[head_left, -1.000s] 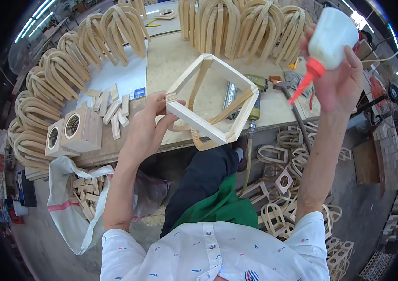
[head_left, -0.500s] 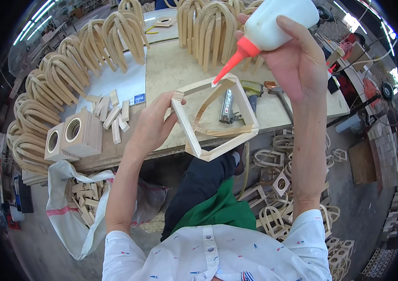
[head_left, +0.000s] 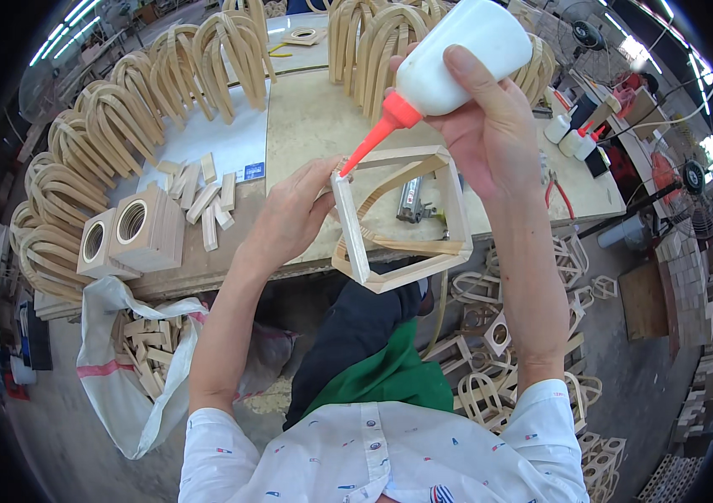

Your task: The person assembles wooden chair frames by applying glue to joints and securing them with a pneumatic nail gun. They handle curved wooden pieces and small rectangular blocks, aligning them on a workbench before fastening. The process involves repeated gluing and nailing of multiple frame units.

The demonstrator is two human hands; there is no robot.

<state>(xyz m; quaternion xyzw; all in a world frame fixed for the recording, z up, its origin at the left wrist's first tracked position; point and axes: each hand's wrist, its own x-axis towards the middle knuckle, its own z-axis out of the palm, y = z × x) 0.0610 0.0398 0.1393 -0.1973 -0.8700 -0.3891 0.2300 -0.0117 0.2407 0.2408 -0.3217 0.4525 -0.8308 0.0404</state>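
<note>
Biggest of all, a long bench (head_left: 310,130) with a pale, flat wooden top. On the floor, below the bench's right part, a messy heap of pale wooden shapes (head_left: 491,345) with round tops or round holes. Along the bench's left side and back, a bent row of tall, pale wooden arches (head_left: 126,121), packed close. On the floor at the left, a floppy white sack (head_left: 105,335) with a red stripe and short wooden bits (head_left: 151,356) inside. On the bench's near left part, side by side, two pale wooden boxes (head_left: 161,228) with round holes in front. Held up in the air by the bench's near edge, a pale wooden frame (head_left: 350,226) with straight sides and bent strips. Pinched at its upper left corner by the left grip (head_left: 289,218). Above it, tipped down to the left, a white plastic bottle (head_left: 430,71), wrapped tight by the right grip (head_left: 482,134). At the bottle's low end, a long, pointed red nozzle (head_left: 382,130), tip right at the frame's upper left corner; cannot tell whether touching the wood. Near the bench's right end, small white bottles with red tops (head_left: 573,142) and red-handled pliers (head_left: 567,201). Beside the boxes, a loose pile of short, pale wooden sticks (head_left: 204,199).
</note>
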